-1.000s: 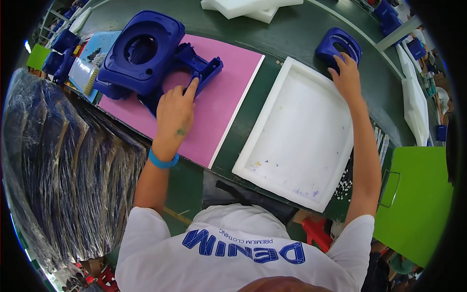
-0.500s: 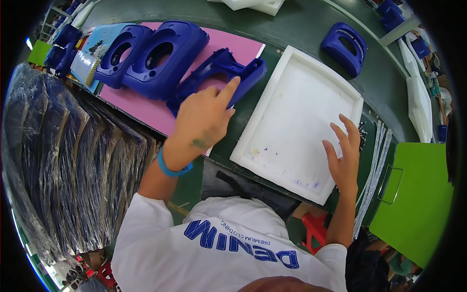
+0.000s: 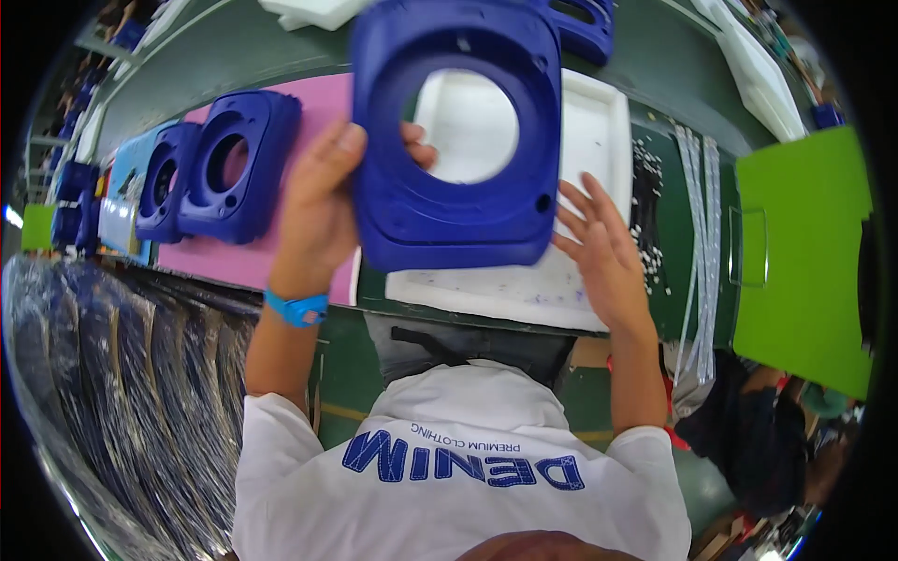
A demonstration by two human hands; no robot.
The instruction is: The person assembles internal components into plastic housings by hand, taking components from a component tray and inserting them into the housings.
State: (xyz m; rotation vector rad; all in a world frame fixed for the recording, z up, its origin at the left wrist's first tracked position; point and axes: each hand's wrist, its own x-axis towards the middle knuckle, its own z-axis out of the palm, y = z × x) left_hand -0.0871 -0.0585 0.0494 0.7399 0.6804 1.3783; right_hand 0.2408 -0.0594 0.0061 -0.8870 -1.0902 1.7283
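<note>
My left hand grips a blue plastic housing by its left side, thumb in front and fingertips showing through the big round hole. The housing is raised above a white foam tray, with its smooth face toward me. At its lower right edge is my right hand, fingers spread and slightly bent; whether the fingertips touch the edge I cannot tell. Two similar blue housings, a nearer one and a farther one, lean together on the pink sheet at the left.
Right of the tray lie small black and white pieces and clear strips. A green panel with a wire handle is at far right. Plastic-wrapped sheets stand at lower left. Another blue housing sits at the back.
My left hand has lifted the housing off the pink sheet and brought it rightward over the tray, its face turned toward me. My right hand has moved left to the housing's edge.
</note>
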